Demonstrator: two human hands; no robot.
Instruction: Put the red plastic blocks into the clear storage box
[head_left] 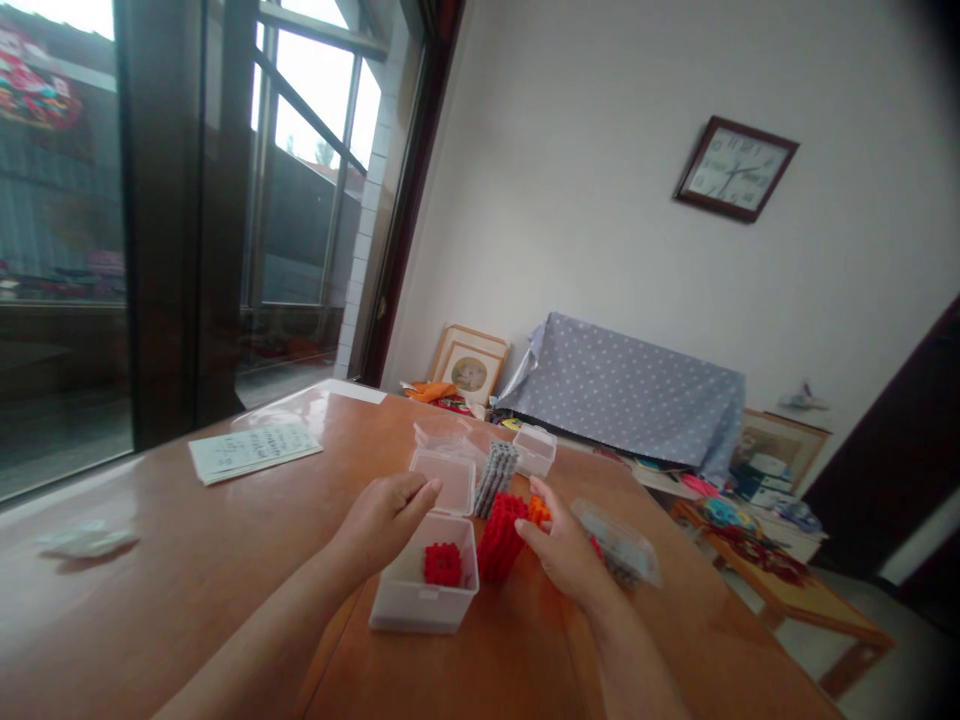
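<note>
My left hand [390, 515] is closed over the back left of a clear plastic box [416, 607], thumb pressed to the curled fingers. Whatever may be in that pinch is hidden. Inside the box lies a red interlocking plastic piece [442, 564]. To the right of the box stands a stack of red pieces [501, 540], with a grey stack [496, 478] behind it. My right hand [564, 548] is beside the red stack, thumb and fingers apart. Orange pieces [538, 510] show between its thumb and index finger, and I see no firm grip on them.
The box's lid [444, 482] lies behind it. A small clear container [535, 450] stands farther back, and another clear container [616, 545] lies right of my right hand. Written sheets [255, 452] and a pale packet [86, 540] rest on the wooden table's [247, 560] left side.
</note>
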